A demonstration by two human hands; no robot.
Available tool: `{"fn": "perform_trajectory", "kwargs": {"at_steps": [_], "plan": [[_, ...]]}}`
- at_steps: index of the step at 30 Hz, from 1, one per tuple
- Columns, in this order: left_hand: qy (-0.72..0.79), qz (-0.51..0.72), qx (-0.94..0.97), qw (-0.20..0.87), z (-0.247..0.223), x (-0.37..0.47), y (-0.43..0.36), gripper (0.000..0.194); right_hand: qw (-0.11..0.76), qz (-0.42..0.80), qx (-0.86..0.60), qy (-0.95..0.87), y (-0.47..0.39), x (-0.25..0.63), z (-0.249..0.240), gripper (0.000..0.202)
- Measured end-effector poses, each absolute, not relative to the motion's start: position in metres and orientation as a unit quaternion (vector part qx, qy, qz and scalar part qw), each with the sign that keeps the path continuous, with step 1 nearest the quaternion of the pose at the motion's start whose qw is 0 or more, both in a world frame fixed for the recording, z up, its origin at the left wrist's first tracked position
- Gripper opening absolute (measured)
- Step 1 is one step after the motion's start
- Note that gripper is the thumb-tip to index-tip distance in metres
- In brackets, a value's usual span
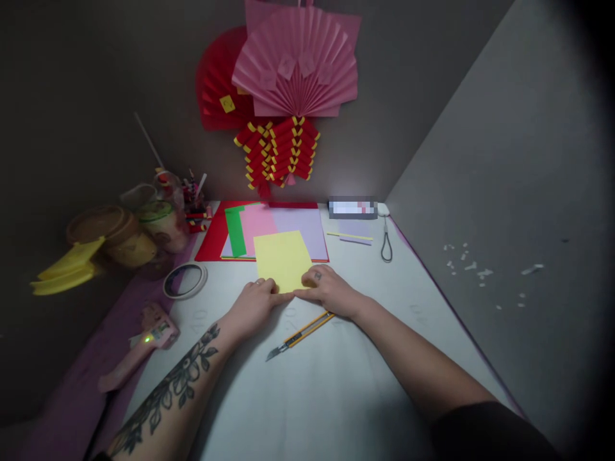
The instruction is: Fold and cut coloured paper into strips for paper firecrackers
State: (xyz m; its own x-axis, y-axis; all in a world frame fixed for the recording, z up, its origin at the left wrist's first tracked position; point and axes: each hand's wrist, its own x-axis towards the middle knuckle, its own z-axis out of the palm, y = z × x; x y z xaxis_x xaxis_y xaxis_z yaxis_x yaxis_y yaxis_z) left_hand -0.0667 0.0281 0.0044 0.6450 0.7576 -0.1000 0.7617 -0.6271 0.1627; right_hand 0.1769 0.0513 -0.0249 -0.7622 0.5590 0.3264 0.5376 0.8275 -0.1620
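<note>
A sheet of yellow paper (282, 256) lies in front of me, its far part over a stack of coloured sheets. My left hand (257, 306) is closed at the near left corner, fingers curled and one finger stretched along the edge. My right hand (331, 291) grips the near right part the same way, and the two fingertips almost meet at the middle of the near edge. Whether that edge is folded is hidden under the fingers. Just below the hands lies a yellow utility knife (300, 336), blade out to the left, its far end beside my right wrist.
Behind the sheet are red paper (211, 234), green paper (235, 232) and lilac paper (302, 224). A roll of tape (185, 280) and a pink glue gun (144, 346) lie left. Cups (129, 237) crowd the back left. Thin paper strips (355, 239) and a looped cord (386, 246) lie right.
</note>
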Motion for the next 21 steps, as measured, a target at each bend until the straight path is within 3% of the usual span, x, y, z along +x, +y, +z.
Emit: {"fn": "perform_trajectory", "kwargs": {"at_steps": [10, 21], "plan": [[0.493, -0.07, 0.866, 0.049, 0.027, -0.06, 0.011, 0.035, 0.144, 0.014, -0.366, -0.919, 0.043, 0.197, -0.015, 0.019], [0.521, -0.122, 0.841, 0.075, 0.053, -0.063, 0.002, 0.033, 0.136, 0.075, -0.424, -0.892, 0.035, 0.198, -0.001, 0.024]]}}
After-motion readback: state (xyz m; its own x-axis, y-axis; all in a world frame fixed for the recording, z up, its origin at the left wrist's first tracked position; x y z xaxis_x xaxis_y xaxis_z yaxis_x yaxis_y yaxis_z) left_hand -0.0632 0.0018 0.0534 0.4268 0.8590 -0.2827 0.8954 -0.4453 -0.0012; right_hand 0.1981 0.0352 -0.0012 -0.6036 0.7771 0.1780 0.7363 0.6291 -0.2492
